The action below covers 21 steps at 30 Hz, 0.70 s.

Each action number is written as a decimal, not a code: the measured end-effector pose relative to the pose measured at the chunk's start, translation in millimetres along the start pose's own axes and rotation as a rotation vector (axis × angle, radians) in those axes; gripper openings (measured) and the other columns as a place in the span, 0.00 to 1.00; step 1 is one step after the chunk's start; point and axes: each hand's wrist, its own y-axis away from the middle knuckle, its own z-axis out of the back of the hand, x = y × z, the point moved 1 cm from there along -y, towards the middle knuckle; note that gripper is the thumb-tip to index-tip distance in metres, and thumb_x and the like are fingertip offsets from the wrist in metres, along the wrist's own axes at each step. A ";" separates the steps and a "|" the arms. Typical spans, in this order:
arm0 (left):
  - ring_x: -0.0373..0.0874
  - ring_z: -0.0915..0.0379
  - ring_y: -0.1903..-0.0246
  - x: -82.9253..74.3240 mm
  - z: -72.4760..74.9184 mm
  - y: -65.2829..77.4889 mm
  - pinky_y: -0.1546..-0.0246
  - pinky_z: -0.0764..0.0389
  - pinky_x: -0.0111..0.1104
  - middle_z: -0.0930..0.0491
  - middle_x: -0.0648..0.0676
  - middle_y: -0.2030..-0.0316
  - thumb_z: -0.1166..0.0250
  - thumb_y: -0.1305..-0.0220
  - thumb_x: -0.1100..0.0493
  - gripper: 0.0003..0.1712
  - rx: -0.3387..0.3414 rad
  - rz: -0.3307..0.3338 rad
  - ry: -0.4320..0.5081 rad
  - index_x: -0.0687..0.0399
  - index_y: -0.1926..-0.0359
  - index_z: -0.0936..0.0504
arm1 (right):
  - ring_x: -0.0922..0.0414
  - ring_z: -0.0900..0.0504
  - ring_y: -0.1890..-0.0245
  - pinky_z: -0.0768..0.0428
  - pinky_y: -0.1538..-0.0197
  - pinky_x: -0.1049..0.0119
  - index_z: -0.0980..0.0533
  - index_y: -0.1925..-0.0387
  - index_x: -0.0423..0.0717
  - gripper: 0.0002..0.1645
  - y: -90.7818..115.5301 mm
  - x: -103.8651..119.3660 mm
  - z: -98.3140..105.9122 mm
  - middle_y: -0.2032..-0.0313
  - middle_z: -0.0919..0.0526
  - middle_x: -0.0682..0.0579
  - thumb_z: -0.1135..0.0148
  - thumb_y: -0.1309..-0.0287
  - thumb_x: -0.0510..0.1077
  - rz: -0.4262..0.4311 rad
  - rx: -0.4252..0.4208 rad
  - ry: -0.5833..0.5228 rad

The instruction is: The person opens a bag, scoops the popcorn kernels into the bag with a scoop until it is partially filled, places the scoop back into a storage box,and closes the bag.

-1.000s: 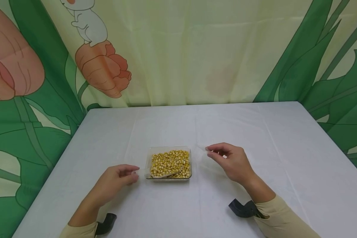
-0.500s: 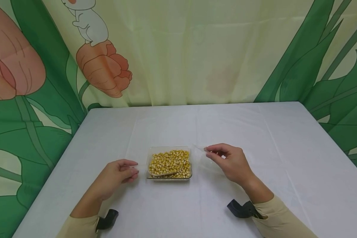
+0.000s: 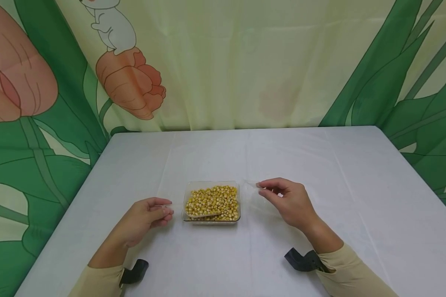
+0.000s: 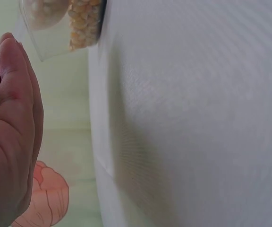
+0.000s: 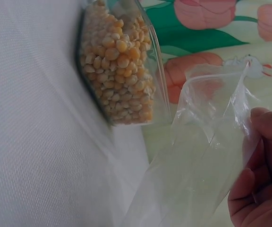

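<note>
Here's the clear box point(image 3: 212, 222) of corn point(image 3: 215, 199) squarely between two hands held apart, its long side running crosswise, the left hand point(image 3: 139, 222) just off its left end and nearer than the right hand point(image 3: 289, 203), which pinches a thin plastic bag point(image 5: 197, 137) beside the right end. Whether those left fingertips grip anything see-through, I can't tell! All this on a white-covered table point(image 3: 319, 165), room at either side, a flowery curtain point(image 3: 226, 74) behind.
</note>
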 end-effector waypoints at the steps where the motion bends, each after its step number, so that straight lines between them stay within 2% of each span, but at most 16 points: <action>1: 0.41 0.19 0.64 -0.3 0.1 0.1 0.60 0.17 0.31 0.16 0.60 0.60 0.42 0.28 0.69 0.21 -0.001 0.000 0.003 0.78 0.39 0.32 | 0.61 0.22 0.70 0.27 0.73 0.71 0.14 0.60 0.43 0.10 0.0 0.0 -0.1 0.67 0.12 0.52 0.29 0.44 0.32 0.000 0.000 0.000; 14: 0.39 0.19 0.63 -5.3 0.4 4.5 0.60 0.17 0.30 0.16 0.59 0.60 0.43 0.27 0.69 0.22 -0.012 -0.013 0.045 0.80 0.38 0.35 | 0.61 0.22 0.71 0.27 0.74 0.71 0.14 0.60 0.43 0.10 0.4 0.5 -0.6 0.67 0.13 0.50 0.29 0.44 0.32 0.002 -0.003 -0.004; 21: 0.38 0.18 0.64 -10.0 0.9 9.3 0.59 0.16 0.31 0.16 0.58 0.61 0.42 0.28 0.70 0.23 -0.037 -0.031 0.070 0.81 0.38 0.35 | 0.62 0.22 0.71 0.26 0.74 0.69 0.14 0.60 0.43 0.10 0.8 0.8 -2.3 0.67 0.12 0.53 0.28 0.45 0.32 0.008 -0.008 -0.005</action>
